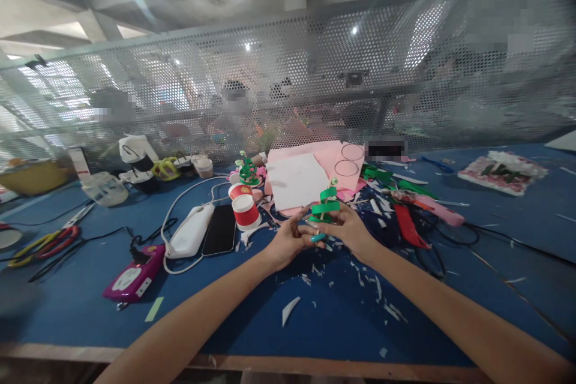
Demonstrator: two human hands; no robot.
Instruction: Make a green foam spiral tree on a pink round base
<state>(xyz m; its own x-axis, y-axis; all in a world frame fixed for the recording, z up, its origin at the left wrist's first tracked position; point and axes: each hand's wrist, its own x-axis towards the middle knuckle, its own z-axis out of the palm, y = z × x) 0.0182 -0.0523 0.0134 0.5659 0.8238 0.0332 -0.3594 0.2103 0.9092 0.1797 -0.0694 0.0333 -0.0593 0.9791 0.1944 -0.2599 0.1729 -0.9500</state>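
Note:
A small green spiral of coiled strip with a pale tip stands upright between my two hands, over the middle of the table. My right hand grips it from the right, thumb and fingers closed about its lower coils. From the left, my left hand has its fingers bent in and pinched at the bottom of the spiral. A teal piece shows at the base between the fingertips; its exact shape is partly hidden. A similar green spiral piece stands farther back on the left.
White paper lies on pink sheets behind my hands. Red-and-white cups, a black phone, a white power bank-like block and a purple socket box are left. Scraps and a pink-handled corded tool lie right. A perforated screen stands behind.

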